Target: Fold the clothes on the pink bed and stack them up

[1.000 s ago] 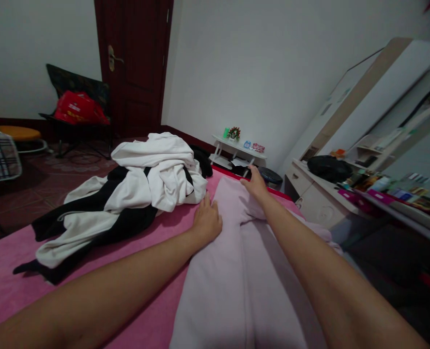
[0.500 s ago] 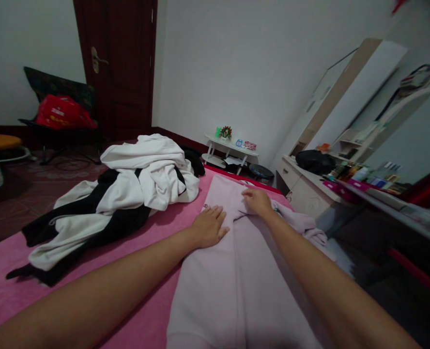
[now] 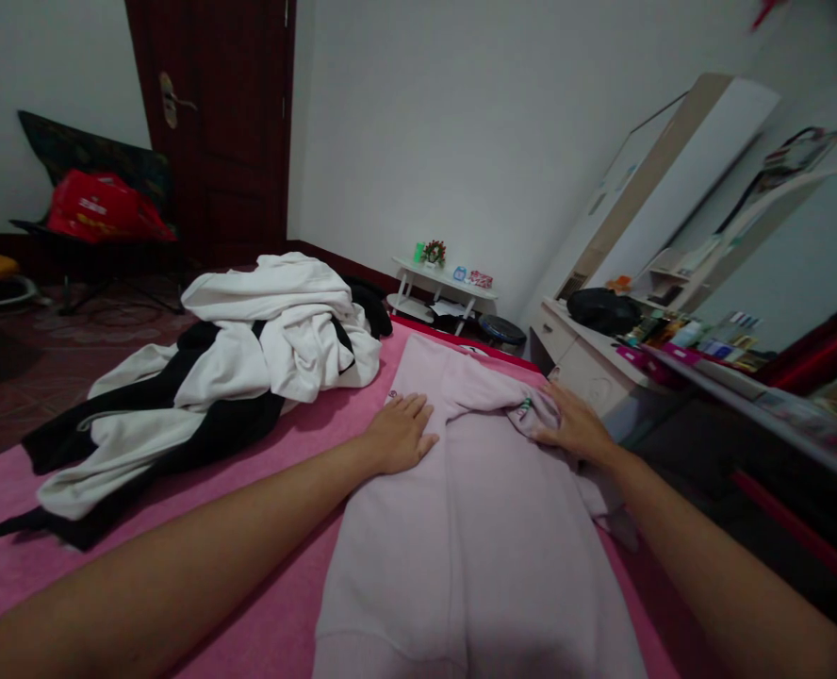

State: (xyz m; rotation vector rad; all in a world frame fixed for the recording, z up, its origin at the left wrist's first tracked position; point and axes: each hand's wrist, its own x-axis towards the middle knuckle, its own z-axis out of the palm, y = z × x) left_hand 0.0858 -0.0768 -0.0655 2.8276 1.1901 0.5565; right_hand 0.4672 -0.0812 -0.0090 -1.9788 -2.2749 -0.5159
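Observation:
A pale pink garment lies spread lengthways on a bed with a bright pink cover. My left hand rests flat and open on the garment's left edge, fingers stretched out. On the right side my right hand lies flat, fingers spread, over a bunched fold where a small green tag shows. Neither hand holds anything.
A heap of white and black clothes lies on the bed to the left. Beyond the bed stand a small white side table, a cluttered dresser on the right, a dark red door and a chair with a red bag.
My right hand has drawn back from the garment's far end and moved right onto the bunched fold. The left hand has stayed on the left edge. The view has shifted right.

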